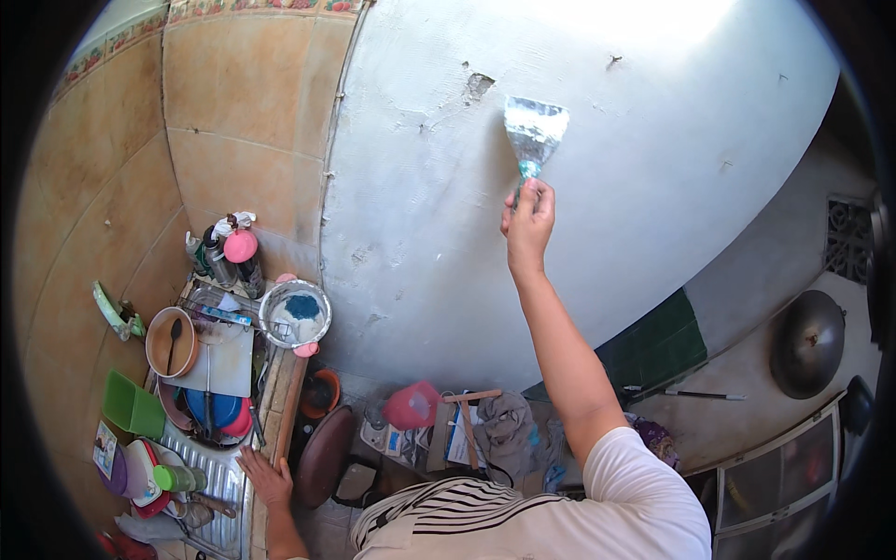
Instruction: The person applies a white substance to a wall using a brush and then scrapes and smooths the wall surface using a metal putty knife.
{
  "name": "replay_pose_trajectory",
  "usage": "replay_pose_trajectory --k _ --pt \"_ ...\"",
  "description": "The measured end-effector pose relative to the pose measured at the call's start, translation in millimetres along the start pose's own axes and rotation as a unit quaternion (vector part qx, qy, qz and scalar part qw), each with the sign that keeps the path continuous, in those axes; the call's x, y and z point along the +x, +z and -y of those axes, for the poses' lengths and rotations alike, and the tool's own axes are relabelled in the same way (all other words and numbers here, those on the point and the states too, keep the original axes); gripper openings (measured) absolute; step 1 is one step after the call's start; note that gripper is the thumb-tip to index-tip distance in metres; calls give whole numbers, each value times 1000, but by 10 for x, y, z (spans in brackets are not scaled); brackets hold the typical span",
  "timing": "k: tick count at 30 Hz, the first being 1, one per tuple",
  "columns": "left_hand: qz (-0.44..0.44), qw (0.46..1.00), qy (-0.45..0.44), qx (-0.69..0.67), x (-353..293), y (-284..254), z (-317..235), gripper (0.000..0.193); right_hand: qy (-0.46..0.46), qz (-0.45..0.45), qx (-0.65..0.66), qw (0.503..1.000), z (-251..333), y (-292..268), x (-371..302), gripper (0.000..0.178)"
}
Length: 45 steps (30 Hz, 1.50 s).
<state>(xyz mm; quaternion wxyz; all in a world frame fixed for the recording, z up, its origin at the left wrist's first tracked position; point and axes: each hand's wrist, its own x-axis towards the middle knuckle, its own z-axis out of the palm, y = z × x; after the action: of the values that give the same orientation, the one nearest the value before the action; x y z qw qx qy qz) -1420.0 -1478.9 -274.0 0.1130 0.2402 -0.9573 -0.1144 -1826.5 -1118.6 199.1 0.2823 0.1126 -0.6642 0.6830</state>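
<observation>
My right hand [530, 222] is raised toward the pale wall [420, 243], its fingers wrapped round the handle of a putty knife [536, 129]. White filler is smeared across the wide metal blade, which points upward. A chipped patch [479, 87] shows in the wall just left of the blade; whether blade and wall touch, I cannot tell. Low on the left, my left hand [269, 478] rests with fingers stretched out on the tiled edge of the counter beside the metal sink. A basin [296, 314] holding white paste and a blue patch stands on the counter's far corner.
Brown tiles [243, 84] cover the left wall, with a cable [334, 140] along their edge. Bottles [220, 261], a brown bowl [172, 342] and a green container [133, 405] crowd the counter. A round stool [327, 450] stands below. A wok [807, 343] hangs at right.
</observation>
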Motion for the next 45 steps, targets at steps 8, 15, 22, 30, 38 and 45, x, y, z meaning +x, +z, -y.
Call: replay_pose_trajectory --k 8,15,22,30,38,45 --pt "10 1000 3 16 2 16 -33 76 -14 -54 -8 998 339 -680 571 33" --pt "-40 998 15 37 3 21 15 71 35 -73 -62 995 22 -774 313 34" --pt "-83 995 39 -30 -169 72 -389 56 5 -46 -39 998 476 -634 671 33" --pt "-14 987 63 -144 -397 308 -1086 46 9 -44 -53 998 582 -724 745 34" --pt "95 950 50 -294 -202 428 -1553 31 26 -24 -101 994 479 -739 666 37" --pt "144 848 96 -500 548 -256 -2612 27 -9 48 -69 996 808 -521 464 38"
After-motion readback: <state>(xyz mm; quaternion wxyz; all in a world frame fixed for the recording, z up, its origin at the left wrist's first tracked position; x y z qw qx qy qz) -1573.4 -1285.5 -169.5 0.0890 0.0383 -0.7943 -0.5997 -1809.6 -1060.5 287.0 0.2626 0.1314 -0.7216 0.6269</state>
